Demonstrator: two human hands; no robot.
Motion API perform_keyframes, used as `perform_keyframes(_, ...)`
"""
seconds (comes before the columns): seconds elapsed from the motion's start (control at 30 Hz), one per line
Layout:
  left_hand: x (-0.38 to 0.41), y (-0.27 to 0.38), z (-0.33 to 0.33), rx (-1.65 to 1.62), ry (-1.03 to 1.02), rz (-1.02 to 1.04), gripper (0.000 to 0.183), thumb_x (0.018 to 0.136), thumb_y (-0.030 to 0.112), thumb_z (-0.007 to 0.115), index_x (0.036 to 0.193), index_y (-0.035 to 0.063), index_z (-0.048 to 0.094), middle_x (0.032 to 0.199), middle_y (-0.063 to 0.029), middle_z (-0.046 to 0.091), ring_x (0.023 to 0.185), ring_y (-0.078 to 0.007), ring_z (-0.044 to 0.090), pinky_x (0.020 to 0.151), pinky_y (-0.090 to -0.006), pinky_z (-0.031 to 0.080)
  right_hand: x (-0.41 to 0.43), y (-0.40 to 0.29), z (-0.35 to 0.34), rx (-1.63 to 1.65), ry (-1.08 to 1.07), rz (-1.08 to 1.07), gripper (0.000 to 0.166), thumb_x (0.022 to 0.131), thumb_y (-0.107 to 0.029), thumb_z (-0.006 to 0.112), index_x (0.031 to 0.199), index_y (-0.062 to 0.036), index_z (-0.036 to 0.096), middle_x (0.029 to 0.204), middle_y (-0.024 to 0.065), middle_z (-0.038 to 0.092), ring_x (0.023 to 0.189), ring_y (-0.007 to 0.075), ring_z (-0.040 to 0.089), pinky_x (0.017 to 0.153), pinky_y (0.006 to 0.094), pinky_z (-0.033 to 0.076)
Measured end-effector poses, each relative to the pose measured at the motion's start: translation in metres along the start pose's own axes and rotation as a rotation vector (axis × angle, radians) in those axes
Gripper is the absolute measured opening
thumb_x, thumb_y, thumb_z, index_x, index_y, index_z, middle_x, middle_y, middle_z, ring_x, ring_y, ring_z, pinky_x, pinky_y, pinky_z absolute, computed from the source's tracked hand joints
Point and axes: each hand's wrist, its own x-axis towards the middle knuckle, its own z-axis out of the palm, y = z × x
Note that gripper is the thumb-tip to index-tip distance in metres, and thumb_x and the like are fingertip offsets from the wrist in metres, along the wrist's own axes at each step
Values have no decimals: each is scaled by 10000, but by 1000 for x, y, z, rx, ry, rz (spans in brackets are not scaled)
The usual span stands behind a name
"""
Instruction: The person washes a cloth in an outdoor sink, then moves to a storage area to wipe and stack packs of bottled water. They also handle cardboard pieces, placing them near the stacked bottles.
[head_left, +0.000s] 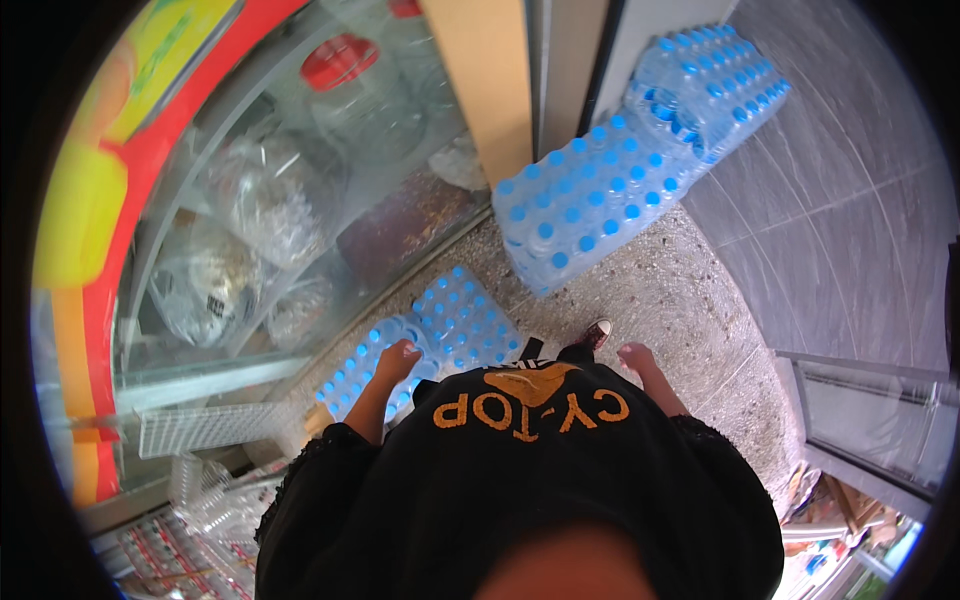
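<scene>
My left hand (399, 361), fingers curled, is seen over shrink-wrapped packs of blue-capped plastic bottles on the floor. One low pack (466, 319) lies just ahead of it and another pack (352, 379) extends to its left, partly hidden by my forearm. Whether the hand touches either pack cannot be told. On the other side of my body, my right hand (637, 358) hangs over the speckled floor (667, 307) with its fingers bent; no object shows in it. Further ahead, a larger bottle pack (589, 199) rests against a second pack (709, 82).
A glass display case (300, 300) with bagged goods and a red-lidded jar (341, 64) stands at left. Ahead is a tan post (487, 82). Grey tiles (817, 202) cover the right side. Clear plastic containers (206, 495) are at lower left. One sneaker (597, 334) shows below me.
</scene>
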Motion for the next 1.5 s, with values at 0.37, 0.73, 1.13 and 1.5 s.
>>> perform_keyframes(0.37, -159, -227, 94, -320, 30, -653, 322, 710, 371, 587, 769, 55, 604, 807, -144, 610, 805, -294, 572, 710, -384, 444, 6, -256, 1, -81, -242, -494, 263, 748, -283, 475, 883, -81, 577, 805, 111, 601, 790, 292, 564, 681, 373, 442)
perform_keyframes(0.73, -160, -236, 70, -411, 339, -758, 330, 693, 382, 591, 832, 83, 606, 818, -133, 615, 805, -291, 581, 712, -381, 445, 99, -287, 35, -226, -341, -435, 228, 744, -281, 516, 807, -72, 583, 678, 86, 601, 662, 225, 588, 616, 323, 449)
perform_keyframes(1.13, -101, -435, 23, -584, 416, -854, 390, 723, 384, 518, 796, 12, 608, 752, -169, 602, 797, -307, 579, 689, -377, 425, 56, -393, 215, -90, -244, -298, 420, 844, -401, 377, 1044, -61, 519, 1064, 158, 520, 989, 334, 473, 830, 381, 371)
perform_keyframes(1.5, -28, -485, 83, -1474, 266, -949, 572, 839, 523, 354, 1220, 98, 401, 1175, -60, 466, 1031, -229, 475, 827, -402, 402, 134, -471, 273, 56, -91, -302, 367, 874, -280, 299, 1112, -41, 441, 1164, 200, 439, 1020, 386, 439, 862, 411, 364)
